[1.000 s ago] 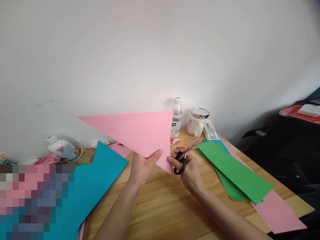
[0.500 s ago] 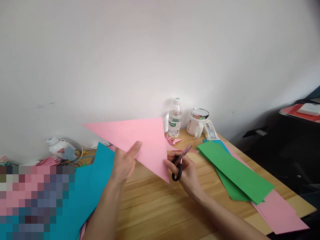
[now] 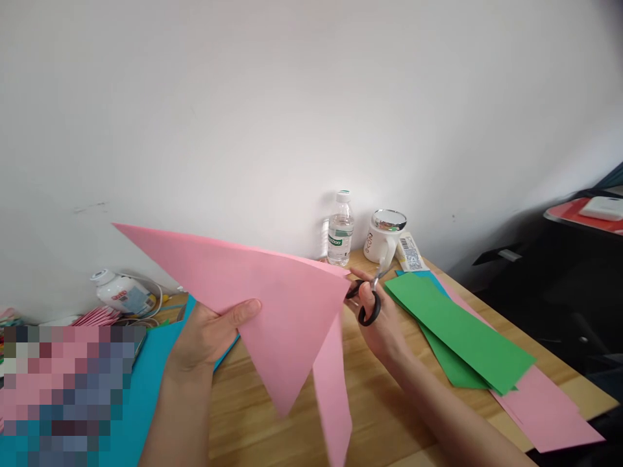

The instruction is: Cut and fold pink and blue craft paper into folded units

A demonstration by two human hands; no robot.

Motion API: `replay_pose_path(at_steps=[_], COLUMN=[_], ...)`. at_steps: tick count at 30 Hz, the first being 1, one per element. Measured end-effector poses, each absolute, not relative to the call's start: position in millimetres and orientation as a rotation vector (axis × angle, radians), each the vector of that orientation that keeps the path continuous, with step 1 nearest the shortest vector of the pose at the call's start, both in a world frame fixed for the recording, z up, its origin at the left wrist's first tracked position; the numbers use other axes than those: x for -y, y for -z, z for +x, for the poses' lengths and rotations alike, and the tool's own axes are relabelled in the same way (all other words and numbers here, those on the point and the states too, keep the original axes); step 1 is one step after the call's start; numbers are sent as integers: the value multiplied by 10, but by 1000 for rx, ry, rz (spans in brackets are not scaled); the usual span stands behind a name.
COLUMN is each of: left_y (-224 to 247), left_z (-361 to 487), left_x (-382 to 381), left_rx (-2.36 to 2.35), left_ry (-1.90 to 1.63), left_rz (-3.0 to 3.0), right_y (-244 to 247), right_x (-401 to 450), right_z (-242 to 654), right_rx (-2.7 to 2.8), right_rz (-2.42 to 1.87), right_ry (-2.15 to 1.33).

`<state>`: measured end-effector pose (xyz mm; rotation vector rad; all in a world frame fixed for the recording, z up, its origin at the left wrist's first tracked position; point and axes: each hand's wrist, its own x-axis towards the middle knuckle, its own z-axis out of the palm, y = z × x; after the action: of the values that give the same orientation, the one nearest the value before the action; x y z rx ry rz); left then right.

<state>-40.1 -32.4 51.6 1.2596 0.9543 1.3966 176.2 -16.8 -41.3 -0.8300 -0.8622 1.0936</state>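
My left hand [image 3: 207, 334] grips a large pink sheet of paper [image 3: 277, 292] folded into a triangle, thumb on the near face and fingers behind. The sheet is held up above the table, one point to the left and another hanging down. At its right corner is my right hand [image 3: 384, 331], with black-handled scissors [image 3: 372, 309] in its grasp, blades pointing up and right, away from the paper. Some right fingertips are hidden behind the corner, so I cannot tell if they pinch it. A long pink strip [image 3: 335, 389] hangs below that corner.
Green sheets [image 3: 462, 331] and pink sheets [image 3: 545, 408] lie at the right table edge. A water bottle [image 3: 339, 233] and a white mug [image 3: 382, 240] stand by the wall. Blue paper [image 3: 141, 402] and a white bottle [image 3: 124, 292] are on the left.
The pink triangle has moved nearer and turned, its lower point now hanging further left and down. My right hand has shifted right with the scissors. The strip now hangs down.
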Motion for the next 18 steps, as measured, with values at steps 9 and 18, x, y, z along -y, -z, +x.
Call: replay_pose_path(at_steps=[9, 18], left_y=[-427, -421], left_z=[-441, -380], left_x=[196, 130], left_rx=[-1051, -1034], left_ry=[-1259, -1396], left_rz=[1348, 1295], right_y=[389, 360], right_x=[238, 204], right_z=[1709, 1740], right_rx=[809, 732], right_rz=[-991, -992], right_ry=[-1061, -795])
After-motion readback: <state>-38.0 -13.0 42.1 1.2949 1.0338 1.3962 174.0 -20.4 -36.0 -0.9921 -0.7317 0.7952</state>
